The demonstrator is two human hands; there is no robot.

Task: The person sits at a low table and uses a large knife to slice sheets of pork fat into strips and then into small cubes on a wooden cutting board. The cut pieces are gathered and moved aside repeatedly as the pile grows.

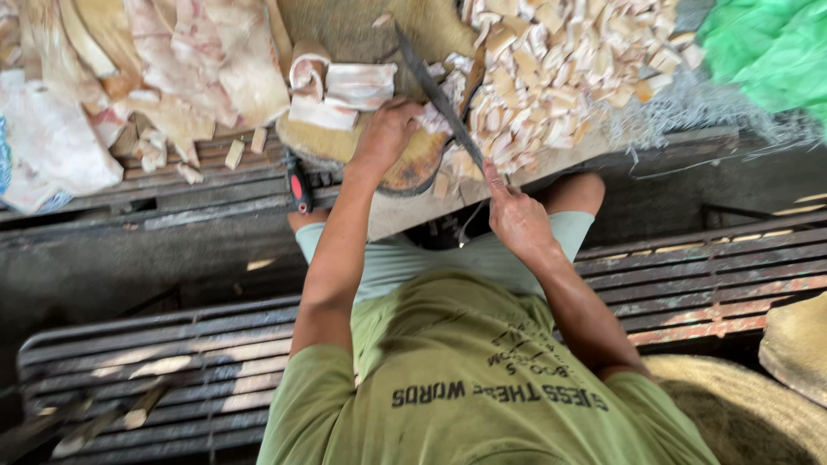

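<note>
2 bare hands work at a round wooden chopping block (405,168) that sits on a slatted wooden bench (215,185). The left hand (385,133) lies palm down on the block, fingers curled over a pale strip (431,120) at the block's far side; how tightly it holds that piece cannot be told, since the fingertips are hidden. The right hand (515,217) is closed around the handle of a long dark knife (435,90), whose blade slants up and away across the block's right edge; the handle itself is buried in the fist. A stack of folded pale slabs (340,90) rests at the block's far left edge, just beside the left hand. A heap of small cut pale pieces (560,65) spreads along the bench's right end, touching the block. Large uncut pale sheets (172,60) lie toward the bench's left end, cut off by the frame. A small red-handled tool (299,188) lies at the bench's near edge; its kind is hard to make out. Green netting (767,52) fills the top right corner.
</note>
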